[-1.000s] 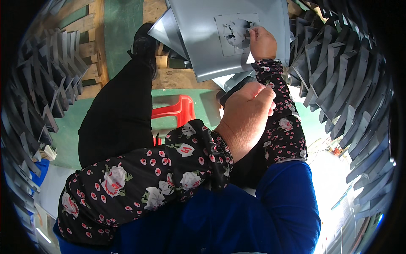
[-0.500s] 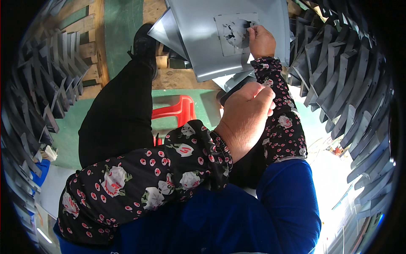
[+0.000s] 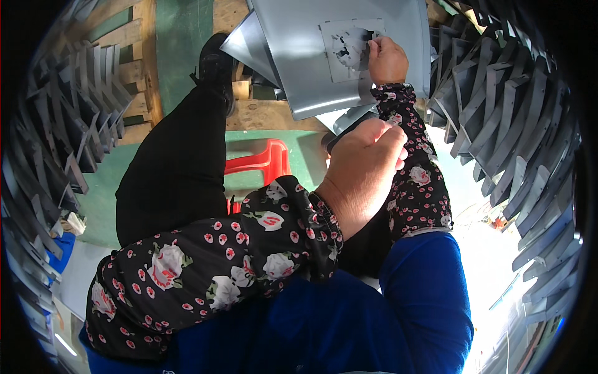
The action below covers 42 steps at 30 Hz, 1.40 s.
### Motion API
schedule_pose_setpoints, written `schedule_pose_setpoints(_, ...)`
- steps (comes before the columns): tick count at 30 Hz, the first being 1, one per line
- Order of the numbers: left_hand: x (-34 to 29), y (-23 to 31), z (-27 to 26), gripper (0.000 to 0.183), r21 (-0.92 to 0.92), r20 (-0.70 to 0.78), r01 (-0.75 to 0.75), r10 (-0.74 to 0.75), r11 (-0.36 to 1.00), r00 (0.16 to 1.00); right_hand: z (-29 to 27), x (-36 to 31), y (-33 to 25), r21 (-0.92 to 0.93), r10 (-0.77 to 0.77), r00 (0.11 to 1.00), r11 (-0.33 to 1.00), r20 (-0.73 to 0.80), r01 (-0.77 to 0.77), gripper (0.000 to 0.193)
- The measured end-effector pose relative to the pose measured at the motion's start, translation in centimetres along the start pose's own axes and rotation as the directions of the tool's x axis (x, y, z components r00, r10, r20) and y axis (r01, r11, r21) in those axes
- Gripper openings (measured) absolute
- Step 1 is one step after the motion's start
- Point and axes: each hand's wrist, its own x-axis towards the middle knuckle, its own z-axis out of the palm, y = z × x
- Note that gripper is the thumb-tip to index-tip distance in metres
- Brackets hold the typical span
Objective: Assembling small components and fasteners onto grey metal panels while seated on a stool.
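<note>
Fingers of the right hand (image 3: 387, 60) pinch the torn grey film (image 3: 351, 48) on the grey metal panel (image 3: 336, 56), while the left hand (image 3: 364, 171), fist closed on the panel's lower edge, sits below it.

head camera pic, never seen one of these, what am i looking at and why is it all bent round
The picture comes from a wide fisheye camera worn on a person's head, looking down at their own hands; that lens bends straight edges near the rim. There is no machine here, only two bare hands in flowered sleeves over blue clothing. The right hand is at the edge of a torn pale sticker on a grey metal sheet, fingers pinching at it. The left hand is a closed fist nearer the camera, gripping the lower end of the sheet, though what exactly it holds is hidden. The person sits with a black-trousered leg stretched out over a red stool toward a wooden pallet. Racks of similar grey metal parts stand on both sides.
</note>
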Motion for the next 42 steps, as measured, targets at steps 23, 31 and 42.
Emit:
schedule_pose_setpoints(23, 0.7, 0.4, -0.2, 0.038, -0.310, 0.085, -0.114, 0.147, 0.944, 0.986, -20.2, -7.0, -9.7, 0.346, -0.220, 0.974, 0.919, 0.058, 0.187, 0.018)
schedule_pose_setpoints(31, 0.4, 0.8, 0.1, 0.035, -0.306, 0.010, -0.152, 0.163, 0.940, 0.987, -19.6, -6.8, -9.0, 0.630, -0.046, 0.989, 0.775, 0.140, -0.053, 0.014)
schedule_pose_setpoints(42, 0.2, 0.7, 0.0, 0.035, -0.134, -0.015, -0.130, 0.129, 0.983, 0.992, -9.3, -1.2, -0.3, 0.728, 0.329, 0.867, 0.476, 0.373, -0.494, 0.018)
